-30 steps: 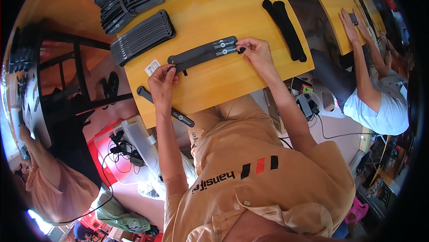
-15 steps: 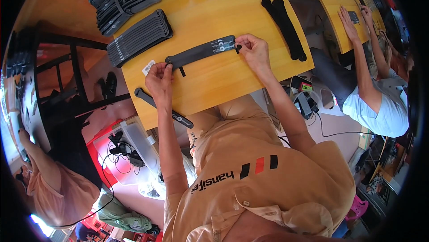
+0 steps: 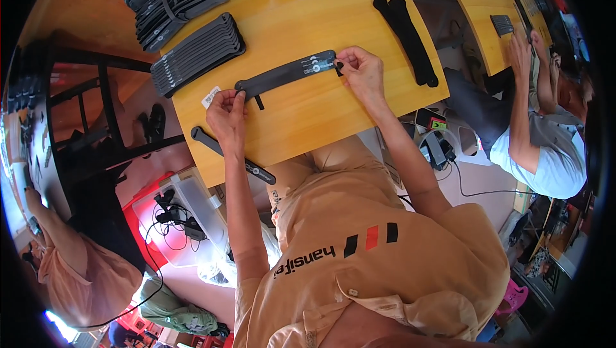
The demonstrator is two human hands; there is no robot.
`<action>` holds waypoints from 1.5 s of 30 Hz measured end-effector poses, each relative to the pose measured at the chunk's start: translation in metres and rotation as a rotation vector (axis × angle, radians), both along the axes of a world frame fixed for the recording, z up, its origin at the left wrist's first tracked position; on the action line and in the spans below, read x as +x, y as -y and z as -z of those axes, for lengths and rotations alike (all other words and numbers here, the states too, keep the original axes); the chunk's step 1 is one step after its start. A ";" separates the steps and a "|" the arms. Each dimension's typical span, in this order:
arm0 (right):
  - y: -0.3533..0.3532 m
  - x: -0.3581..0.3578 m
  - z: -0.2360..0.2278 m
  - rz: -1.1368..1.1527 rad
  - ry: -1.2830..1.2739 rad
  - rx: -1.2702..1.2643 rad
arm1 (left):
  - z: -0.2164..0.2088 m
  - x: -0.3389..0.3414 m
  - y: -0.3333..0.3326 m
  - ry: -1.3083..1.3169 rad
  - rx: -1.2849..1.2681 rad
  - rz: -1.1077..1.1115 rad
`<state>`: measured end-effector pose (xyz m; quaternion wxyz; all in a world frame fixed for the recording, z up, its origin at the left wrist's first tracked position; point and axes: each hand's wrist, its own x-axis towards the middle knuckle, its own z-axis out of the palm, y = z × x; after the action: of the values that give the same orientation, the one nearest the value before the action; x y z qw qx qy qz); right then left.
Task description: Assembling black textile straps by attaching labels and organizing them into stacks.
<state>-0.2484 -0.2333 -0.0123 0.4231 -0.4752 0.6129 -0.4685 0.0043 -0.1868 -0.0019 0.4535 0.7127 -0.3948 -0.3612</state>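
My left hand (image 3: pixel 228 115) pinches the left end of a flat stack of black straps (image 3: pixel 282 75) held just over the table; I cannot tell how many layers it has. At the other end, which bears pale printing, the fingertips of my right hand (image 3: pixel 362 78) are closed on the strap corner and a small black tab. Another short black tab (image 3: pixel 260 102) hangs below the stack near my left hand. Partly behind my left forearm, a single black strap (image 3: pixel 206 141) lies at the table's near left edge. A white label (image 3: pixel 210 97) is beside my left hand.
On the yellow table (image 3: pixel 301 14), a fanned row of black straps (image 3: pixel 199 56) lies at the left, with a tied bundle (image 3: pixel 176 4) behind it. Two long black strips (image 3: pixel 410 43) lie at the right. A co-worker's hands (image 3: pixel 521 52) are at another table.
The printed rows at the strap stack's right end lie closer together now. My hands keep their grip almost in place. The co-worker's hands at the right have drawn back toward their body.
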 end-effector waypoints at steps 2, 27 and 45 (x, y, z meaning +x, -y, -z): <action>-0.001 0.002 -0.002 0.011 0.018 0.001 | 0.001 0.000 0.000 -0.023 -0.005 -0.004; 0.001 0.000 -0.003 0.015 -0.024 0.030 | 0.004 0.000 0.004 0.026 -0.004 -0.004; 0.001 0.003 -0.011 0.017 -0.091 0.053 | 0.003 -0.002 0.004 0.095 -0.011 -0.011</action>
<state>-0.2455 -0.2347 -0.0015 0.4035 -0.4795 0.6477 -0.4334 0.0023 -0.1912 -0.0050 0.4402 0.7287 -0.4139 -0.3223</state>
